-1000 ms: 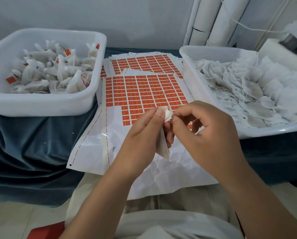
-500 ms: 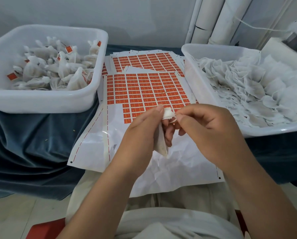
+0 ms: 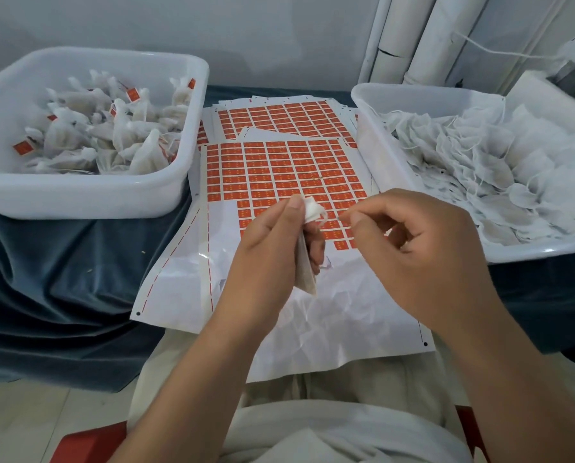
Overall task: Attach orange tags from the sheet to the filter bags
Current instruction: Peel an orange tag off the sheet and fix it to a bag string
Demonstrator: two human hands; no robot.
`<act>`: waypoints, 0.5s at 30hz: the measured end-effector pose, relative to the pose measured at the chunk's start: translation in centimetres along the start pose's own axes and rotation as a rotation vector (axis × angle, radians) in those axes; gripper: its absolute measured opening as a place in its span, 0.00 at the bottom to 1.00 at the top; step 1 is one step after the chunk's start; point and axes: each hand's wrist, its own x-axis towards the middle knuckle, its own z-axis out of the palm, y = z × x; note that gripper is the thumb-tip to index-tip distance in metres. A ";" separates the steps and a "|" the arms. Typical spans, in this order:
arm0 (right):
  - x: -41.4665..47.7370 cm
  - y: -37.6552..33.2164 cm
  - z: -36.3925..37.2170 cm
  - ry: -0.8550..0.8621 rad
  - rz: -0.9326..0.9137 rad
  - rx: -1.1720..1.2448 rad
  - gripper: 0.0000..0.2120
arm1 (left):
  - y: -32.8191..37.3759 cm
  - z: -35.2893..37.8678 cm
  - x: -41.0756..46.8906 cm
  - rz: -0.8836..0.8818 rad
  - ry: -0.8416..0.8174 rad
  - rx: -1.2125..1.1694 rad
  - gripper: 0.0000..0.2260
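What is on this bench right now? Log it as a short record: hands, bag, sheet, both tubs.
left hand: grips filter bag just below its gathered neck
right hand: pinches what looks like the bag's string
tag sheet: lies flat under the hands, near rows partly peeled
left tub: holds tagged bags
right tub: holds untagged bags
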 end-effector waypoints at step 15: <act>1.0 1.1 1.1 -0.504 0.562 1.064 0.09 | -0.5 -0.5 0.1 -0.201 -0.292 -0.486 0.23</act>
